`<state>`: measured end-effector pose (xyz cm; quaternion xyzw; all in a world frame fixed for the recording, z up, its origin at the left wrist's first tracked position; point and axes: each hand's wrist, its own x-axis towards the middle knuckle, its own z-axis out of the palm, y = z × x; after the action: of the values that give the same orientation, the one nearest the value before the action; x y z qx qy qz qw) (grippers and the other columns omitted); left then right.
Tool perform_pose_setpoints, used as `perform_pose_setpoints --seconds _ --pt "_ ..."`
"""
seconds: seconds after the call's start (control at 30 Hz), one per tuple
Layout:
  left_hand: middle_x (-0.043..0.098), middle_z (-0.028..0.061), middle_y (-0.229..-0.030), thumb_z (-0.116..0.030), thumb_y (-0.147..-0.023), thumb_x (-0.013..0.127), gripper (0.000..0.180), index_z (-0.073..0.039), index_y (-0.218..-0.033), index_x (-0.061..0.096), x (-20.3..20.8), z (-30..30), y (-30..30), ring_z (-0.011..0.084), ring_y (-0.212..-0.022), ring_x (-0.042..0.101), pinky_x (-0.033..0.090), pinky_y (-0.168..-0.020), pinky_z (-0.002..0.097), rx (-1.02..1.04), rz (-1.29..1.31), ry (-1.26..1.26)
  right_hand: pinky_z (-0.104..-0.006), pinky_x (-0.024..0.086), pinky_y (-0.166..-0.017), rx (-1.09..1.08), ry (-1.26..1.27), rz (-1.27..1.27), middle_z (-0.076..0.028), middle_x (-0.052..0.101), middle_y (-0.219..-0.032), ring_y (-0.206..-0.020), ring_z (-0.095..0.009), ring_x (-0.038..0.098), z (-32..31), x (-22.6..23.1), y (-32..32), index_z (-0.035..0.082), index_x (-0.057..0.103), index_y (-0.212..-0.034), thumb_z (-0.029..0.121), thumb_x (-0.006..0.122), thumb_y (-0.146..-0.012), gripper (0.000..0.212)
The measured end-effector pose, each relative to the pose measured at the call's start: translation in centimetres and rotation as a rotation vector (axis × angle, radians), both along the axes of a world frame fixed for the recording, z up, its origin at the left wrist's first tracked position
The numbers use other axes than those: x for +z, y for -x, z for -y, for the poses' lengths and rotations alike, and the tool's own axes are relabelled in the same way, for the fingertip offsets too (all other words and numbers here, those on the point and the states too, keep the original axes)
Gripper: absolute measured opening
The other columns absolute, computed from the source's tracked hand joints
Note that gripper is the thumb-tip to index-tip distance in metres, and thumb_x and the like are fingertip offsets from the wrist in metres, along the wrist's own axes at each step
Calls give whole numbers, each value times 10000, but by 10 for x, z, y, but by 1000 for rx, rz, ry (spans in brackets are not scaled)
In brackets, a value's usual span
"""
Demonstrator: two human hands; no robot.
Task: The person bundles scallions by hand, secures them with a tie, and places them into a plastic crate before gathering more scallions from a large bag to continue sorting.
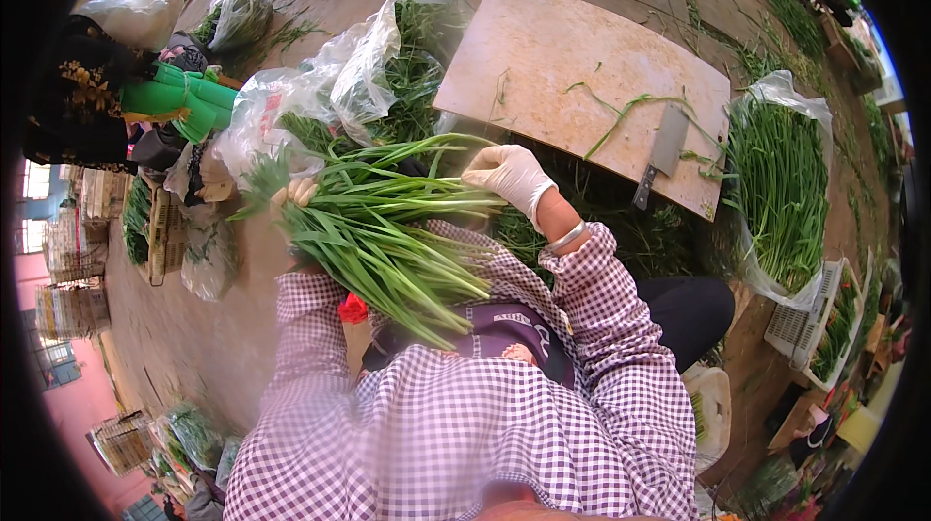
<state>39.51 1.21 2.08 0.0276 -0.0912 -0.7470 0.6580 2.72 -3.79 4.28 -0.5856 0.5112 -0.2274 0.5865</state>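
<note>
A loose bunch of long green garlic chives (388, 215) fans out across my lap, its pale ends toward the right. My left hand (296, 193), gloved, is closed round the leafy left part of the bunch; leaves cover most of it. At the pale ends, my right hand (509, 177) in a white glove pinches some stalks between thumb and fingers. Beyond it lies a wooden board (582, 75), with a cleaver (664, 147) and a few stray leaves on top.
Clear plastic bags of greens (412, 65) stand behind the bunch. Right of the board is a plastic-lined crate of upright chives (779, 191). A white basket (815, 322) sits nearer. Another person in green sleeves (184, 99) is at the left. Leaf scraps litter the floor.
</note>
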Motion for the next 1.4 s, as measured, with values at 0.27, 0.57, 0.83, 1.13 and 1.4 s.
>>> perform_pose_setpoints --seconds 0.27,0.57,0.83,1.13,1.4 --pt "311 -47 -698 -158 -887 504 283 -149 -691 300 7 5 3 78 -632 320 328 -700 259 -49 -47 96 -288 506 -698 185 -213 15 -64 693 -813 -748 -134 625 8 -20 4 38 712 -898 191 730 -801 182" --pt "316 -51 -692 -168 -893 511 258 -144 -720 320 35 15 -1 72 -621 337 360 -770 284 -83 141 150 -225 438 -565 143 -576 386 -7 651 -726 -622 -63 550 -11 -40 10 10 709 -904 196 693 -853 193" --pt "302 -58 -709 -185 -890 516 259 -156 -719 324 35 11 1 70 -674 343 335 -726 253 -87 115 135 -233 432 -578 179 -640 514 -13 637 -769 -652 -76 533 -24 -40 10 16 684 -935 166 606 -901 173" --pt "310 -57 -712 -162 -894 502 245 -156 -714 335 20 6 4 66 -674 338 334 -714 234 -69 34 149 -302 490 -717 444 -226 -5 -52 685 -807 -725 -166 607 -61 -22 13 52 698 -942 242 669 -832 222" --pt "314 -64 -695 -152 -878 508 244 -158 -707 335 -4 10 -13 63 -672 349 333 -706 224 -86 19 190 -361 526 -725 110 180 -836 -155 677 -847 -797 -314 655 -55 -98 90 77 712 -846 123 719 -691 162"
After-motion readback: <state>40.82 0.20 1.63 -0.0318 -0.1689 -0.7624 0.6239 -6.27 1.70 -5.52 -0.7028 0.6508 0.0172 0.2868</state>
